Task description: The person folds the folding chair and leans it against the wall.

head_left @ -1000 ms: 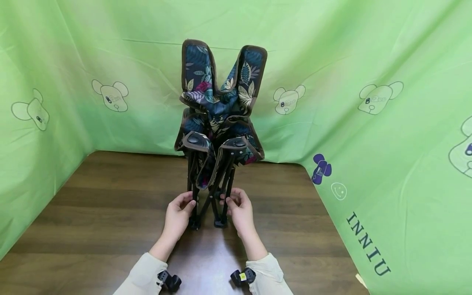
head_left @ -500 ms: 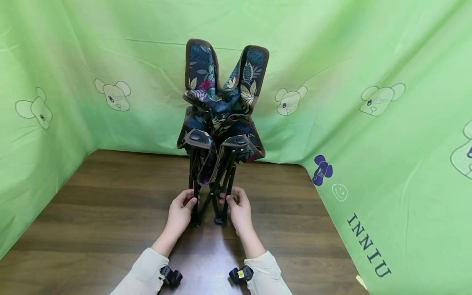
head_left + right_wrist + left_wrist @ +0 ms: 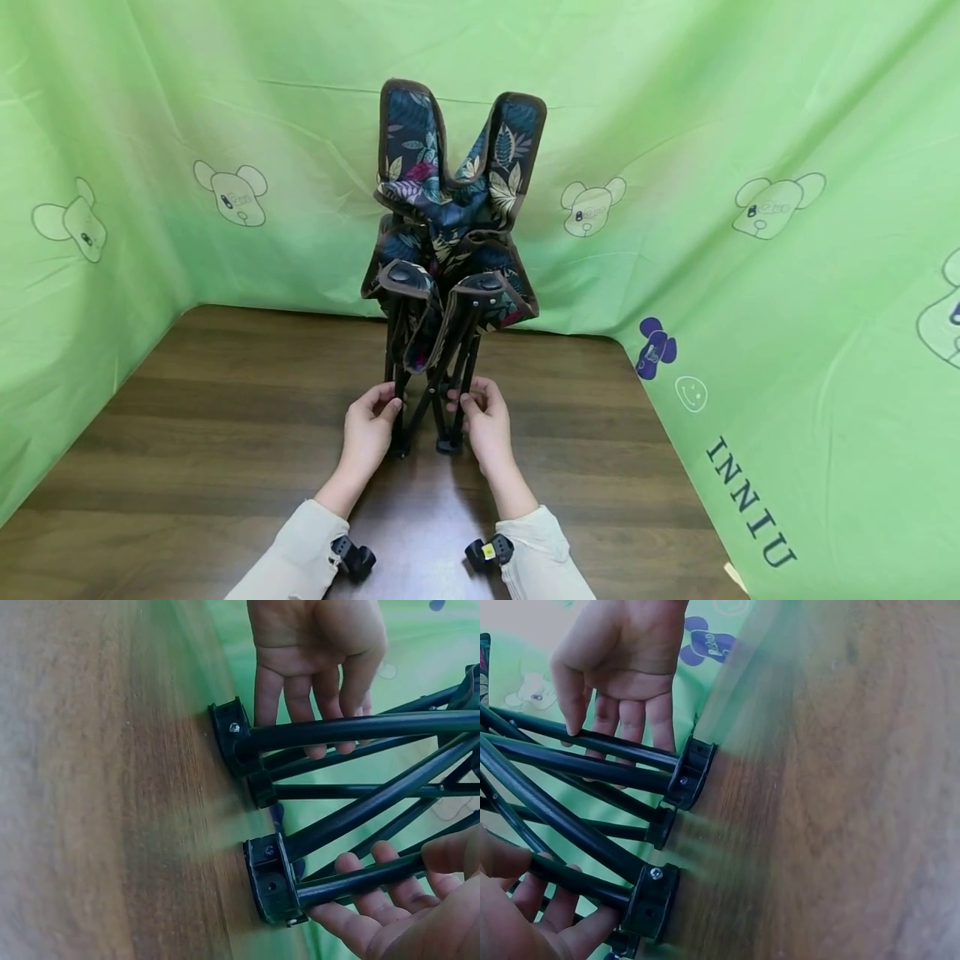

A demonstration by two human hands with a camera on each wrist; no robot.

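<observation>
The left hand [image 3: 369, 425] curls its fingers round the front left leg of the folding chair [image 3: 450, 250], thumb on the near side, and the right hand [image 3: 483, 421] grips the front right leg the same way, low down near the feet, seemingly to steady the frame. The chair stands folded and upright on the wooden table [image 3: 187, 433], its leaf-print fabric bunched above, with the green cloth [image 3: 750, 100] hung behind.

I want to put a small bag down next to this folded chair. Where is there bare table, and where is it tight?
Bare wood lies on the table left of the left hand, up to the green cloth, and right of the right hand, toward the lettered cloth. It is crowded in the middle, where both hands hold the folded chair by its black legs.
</observation>
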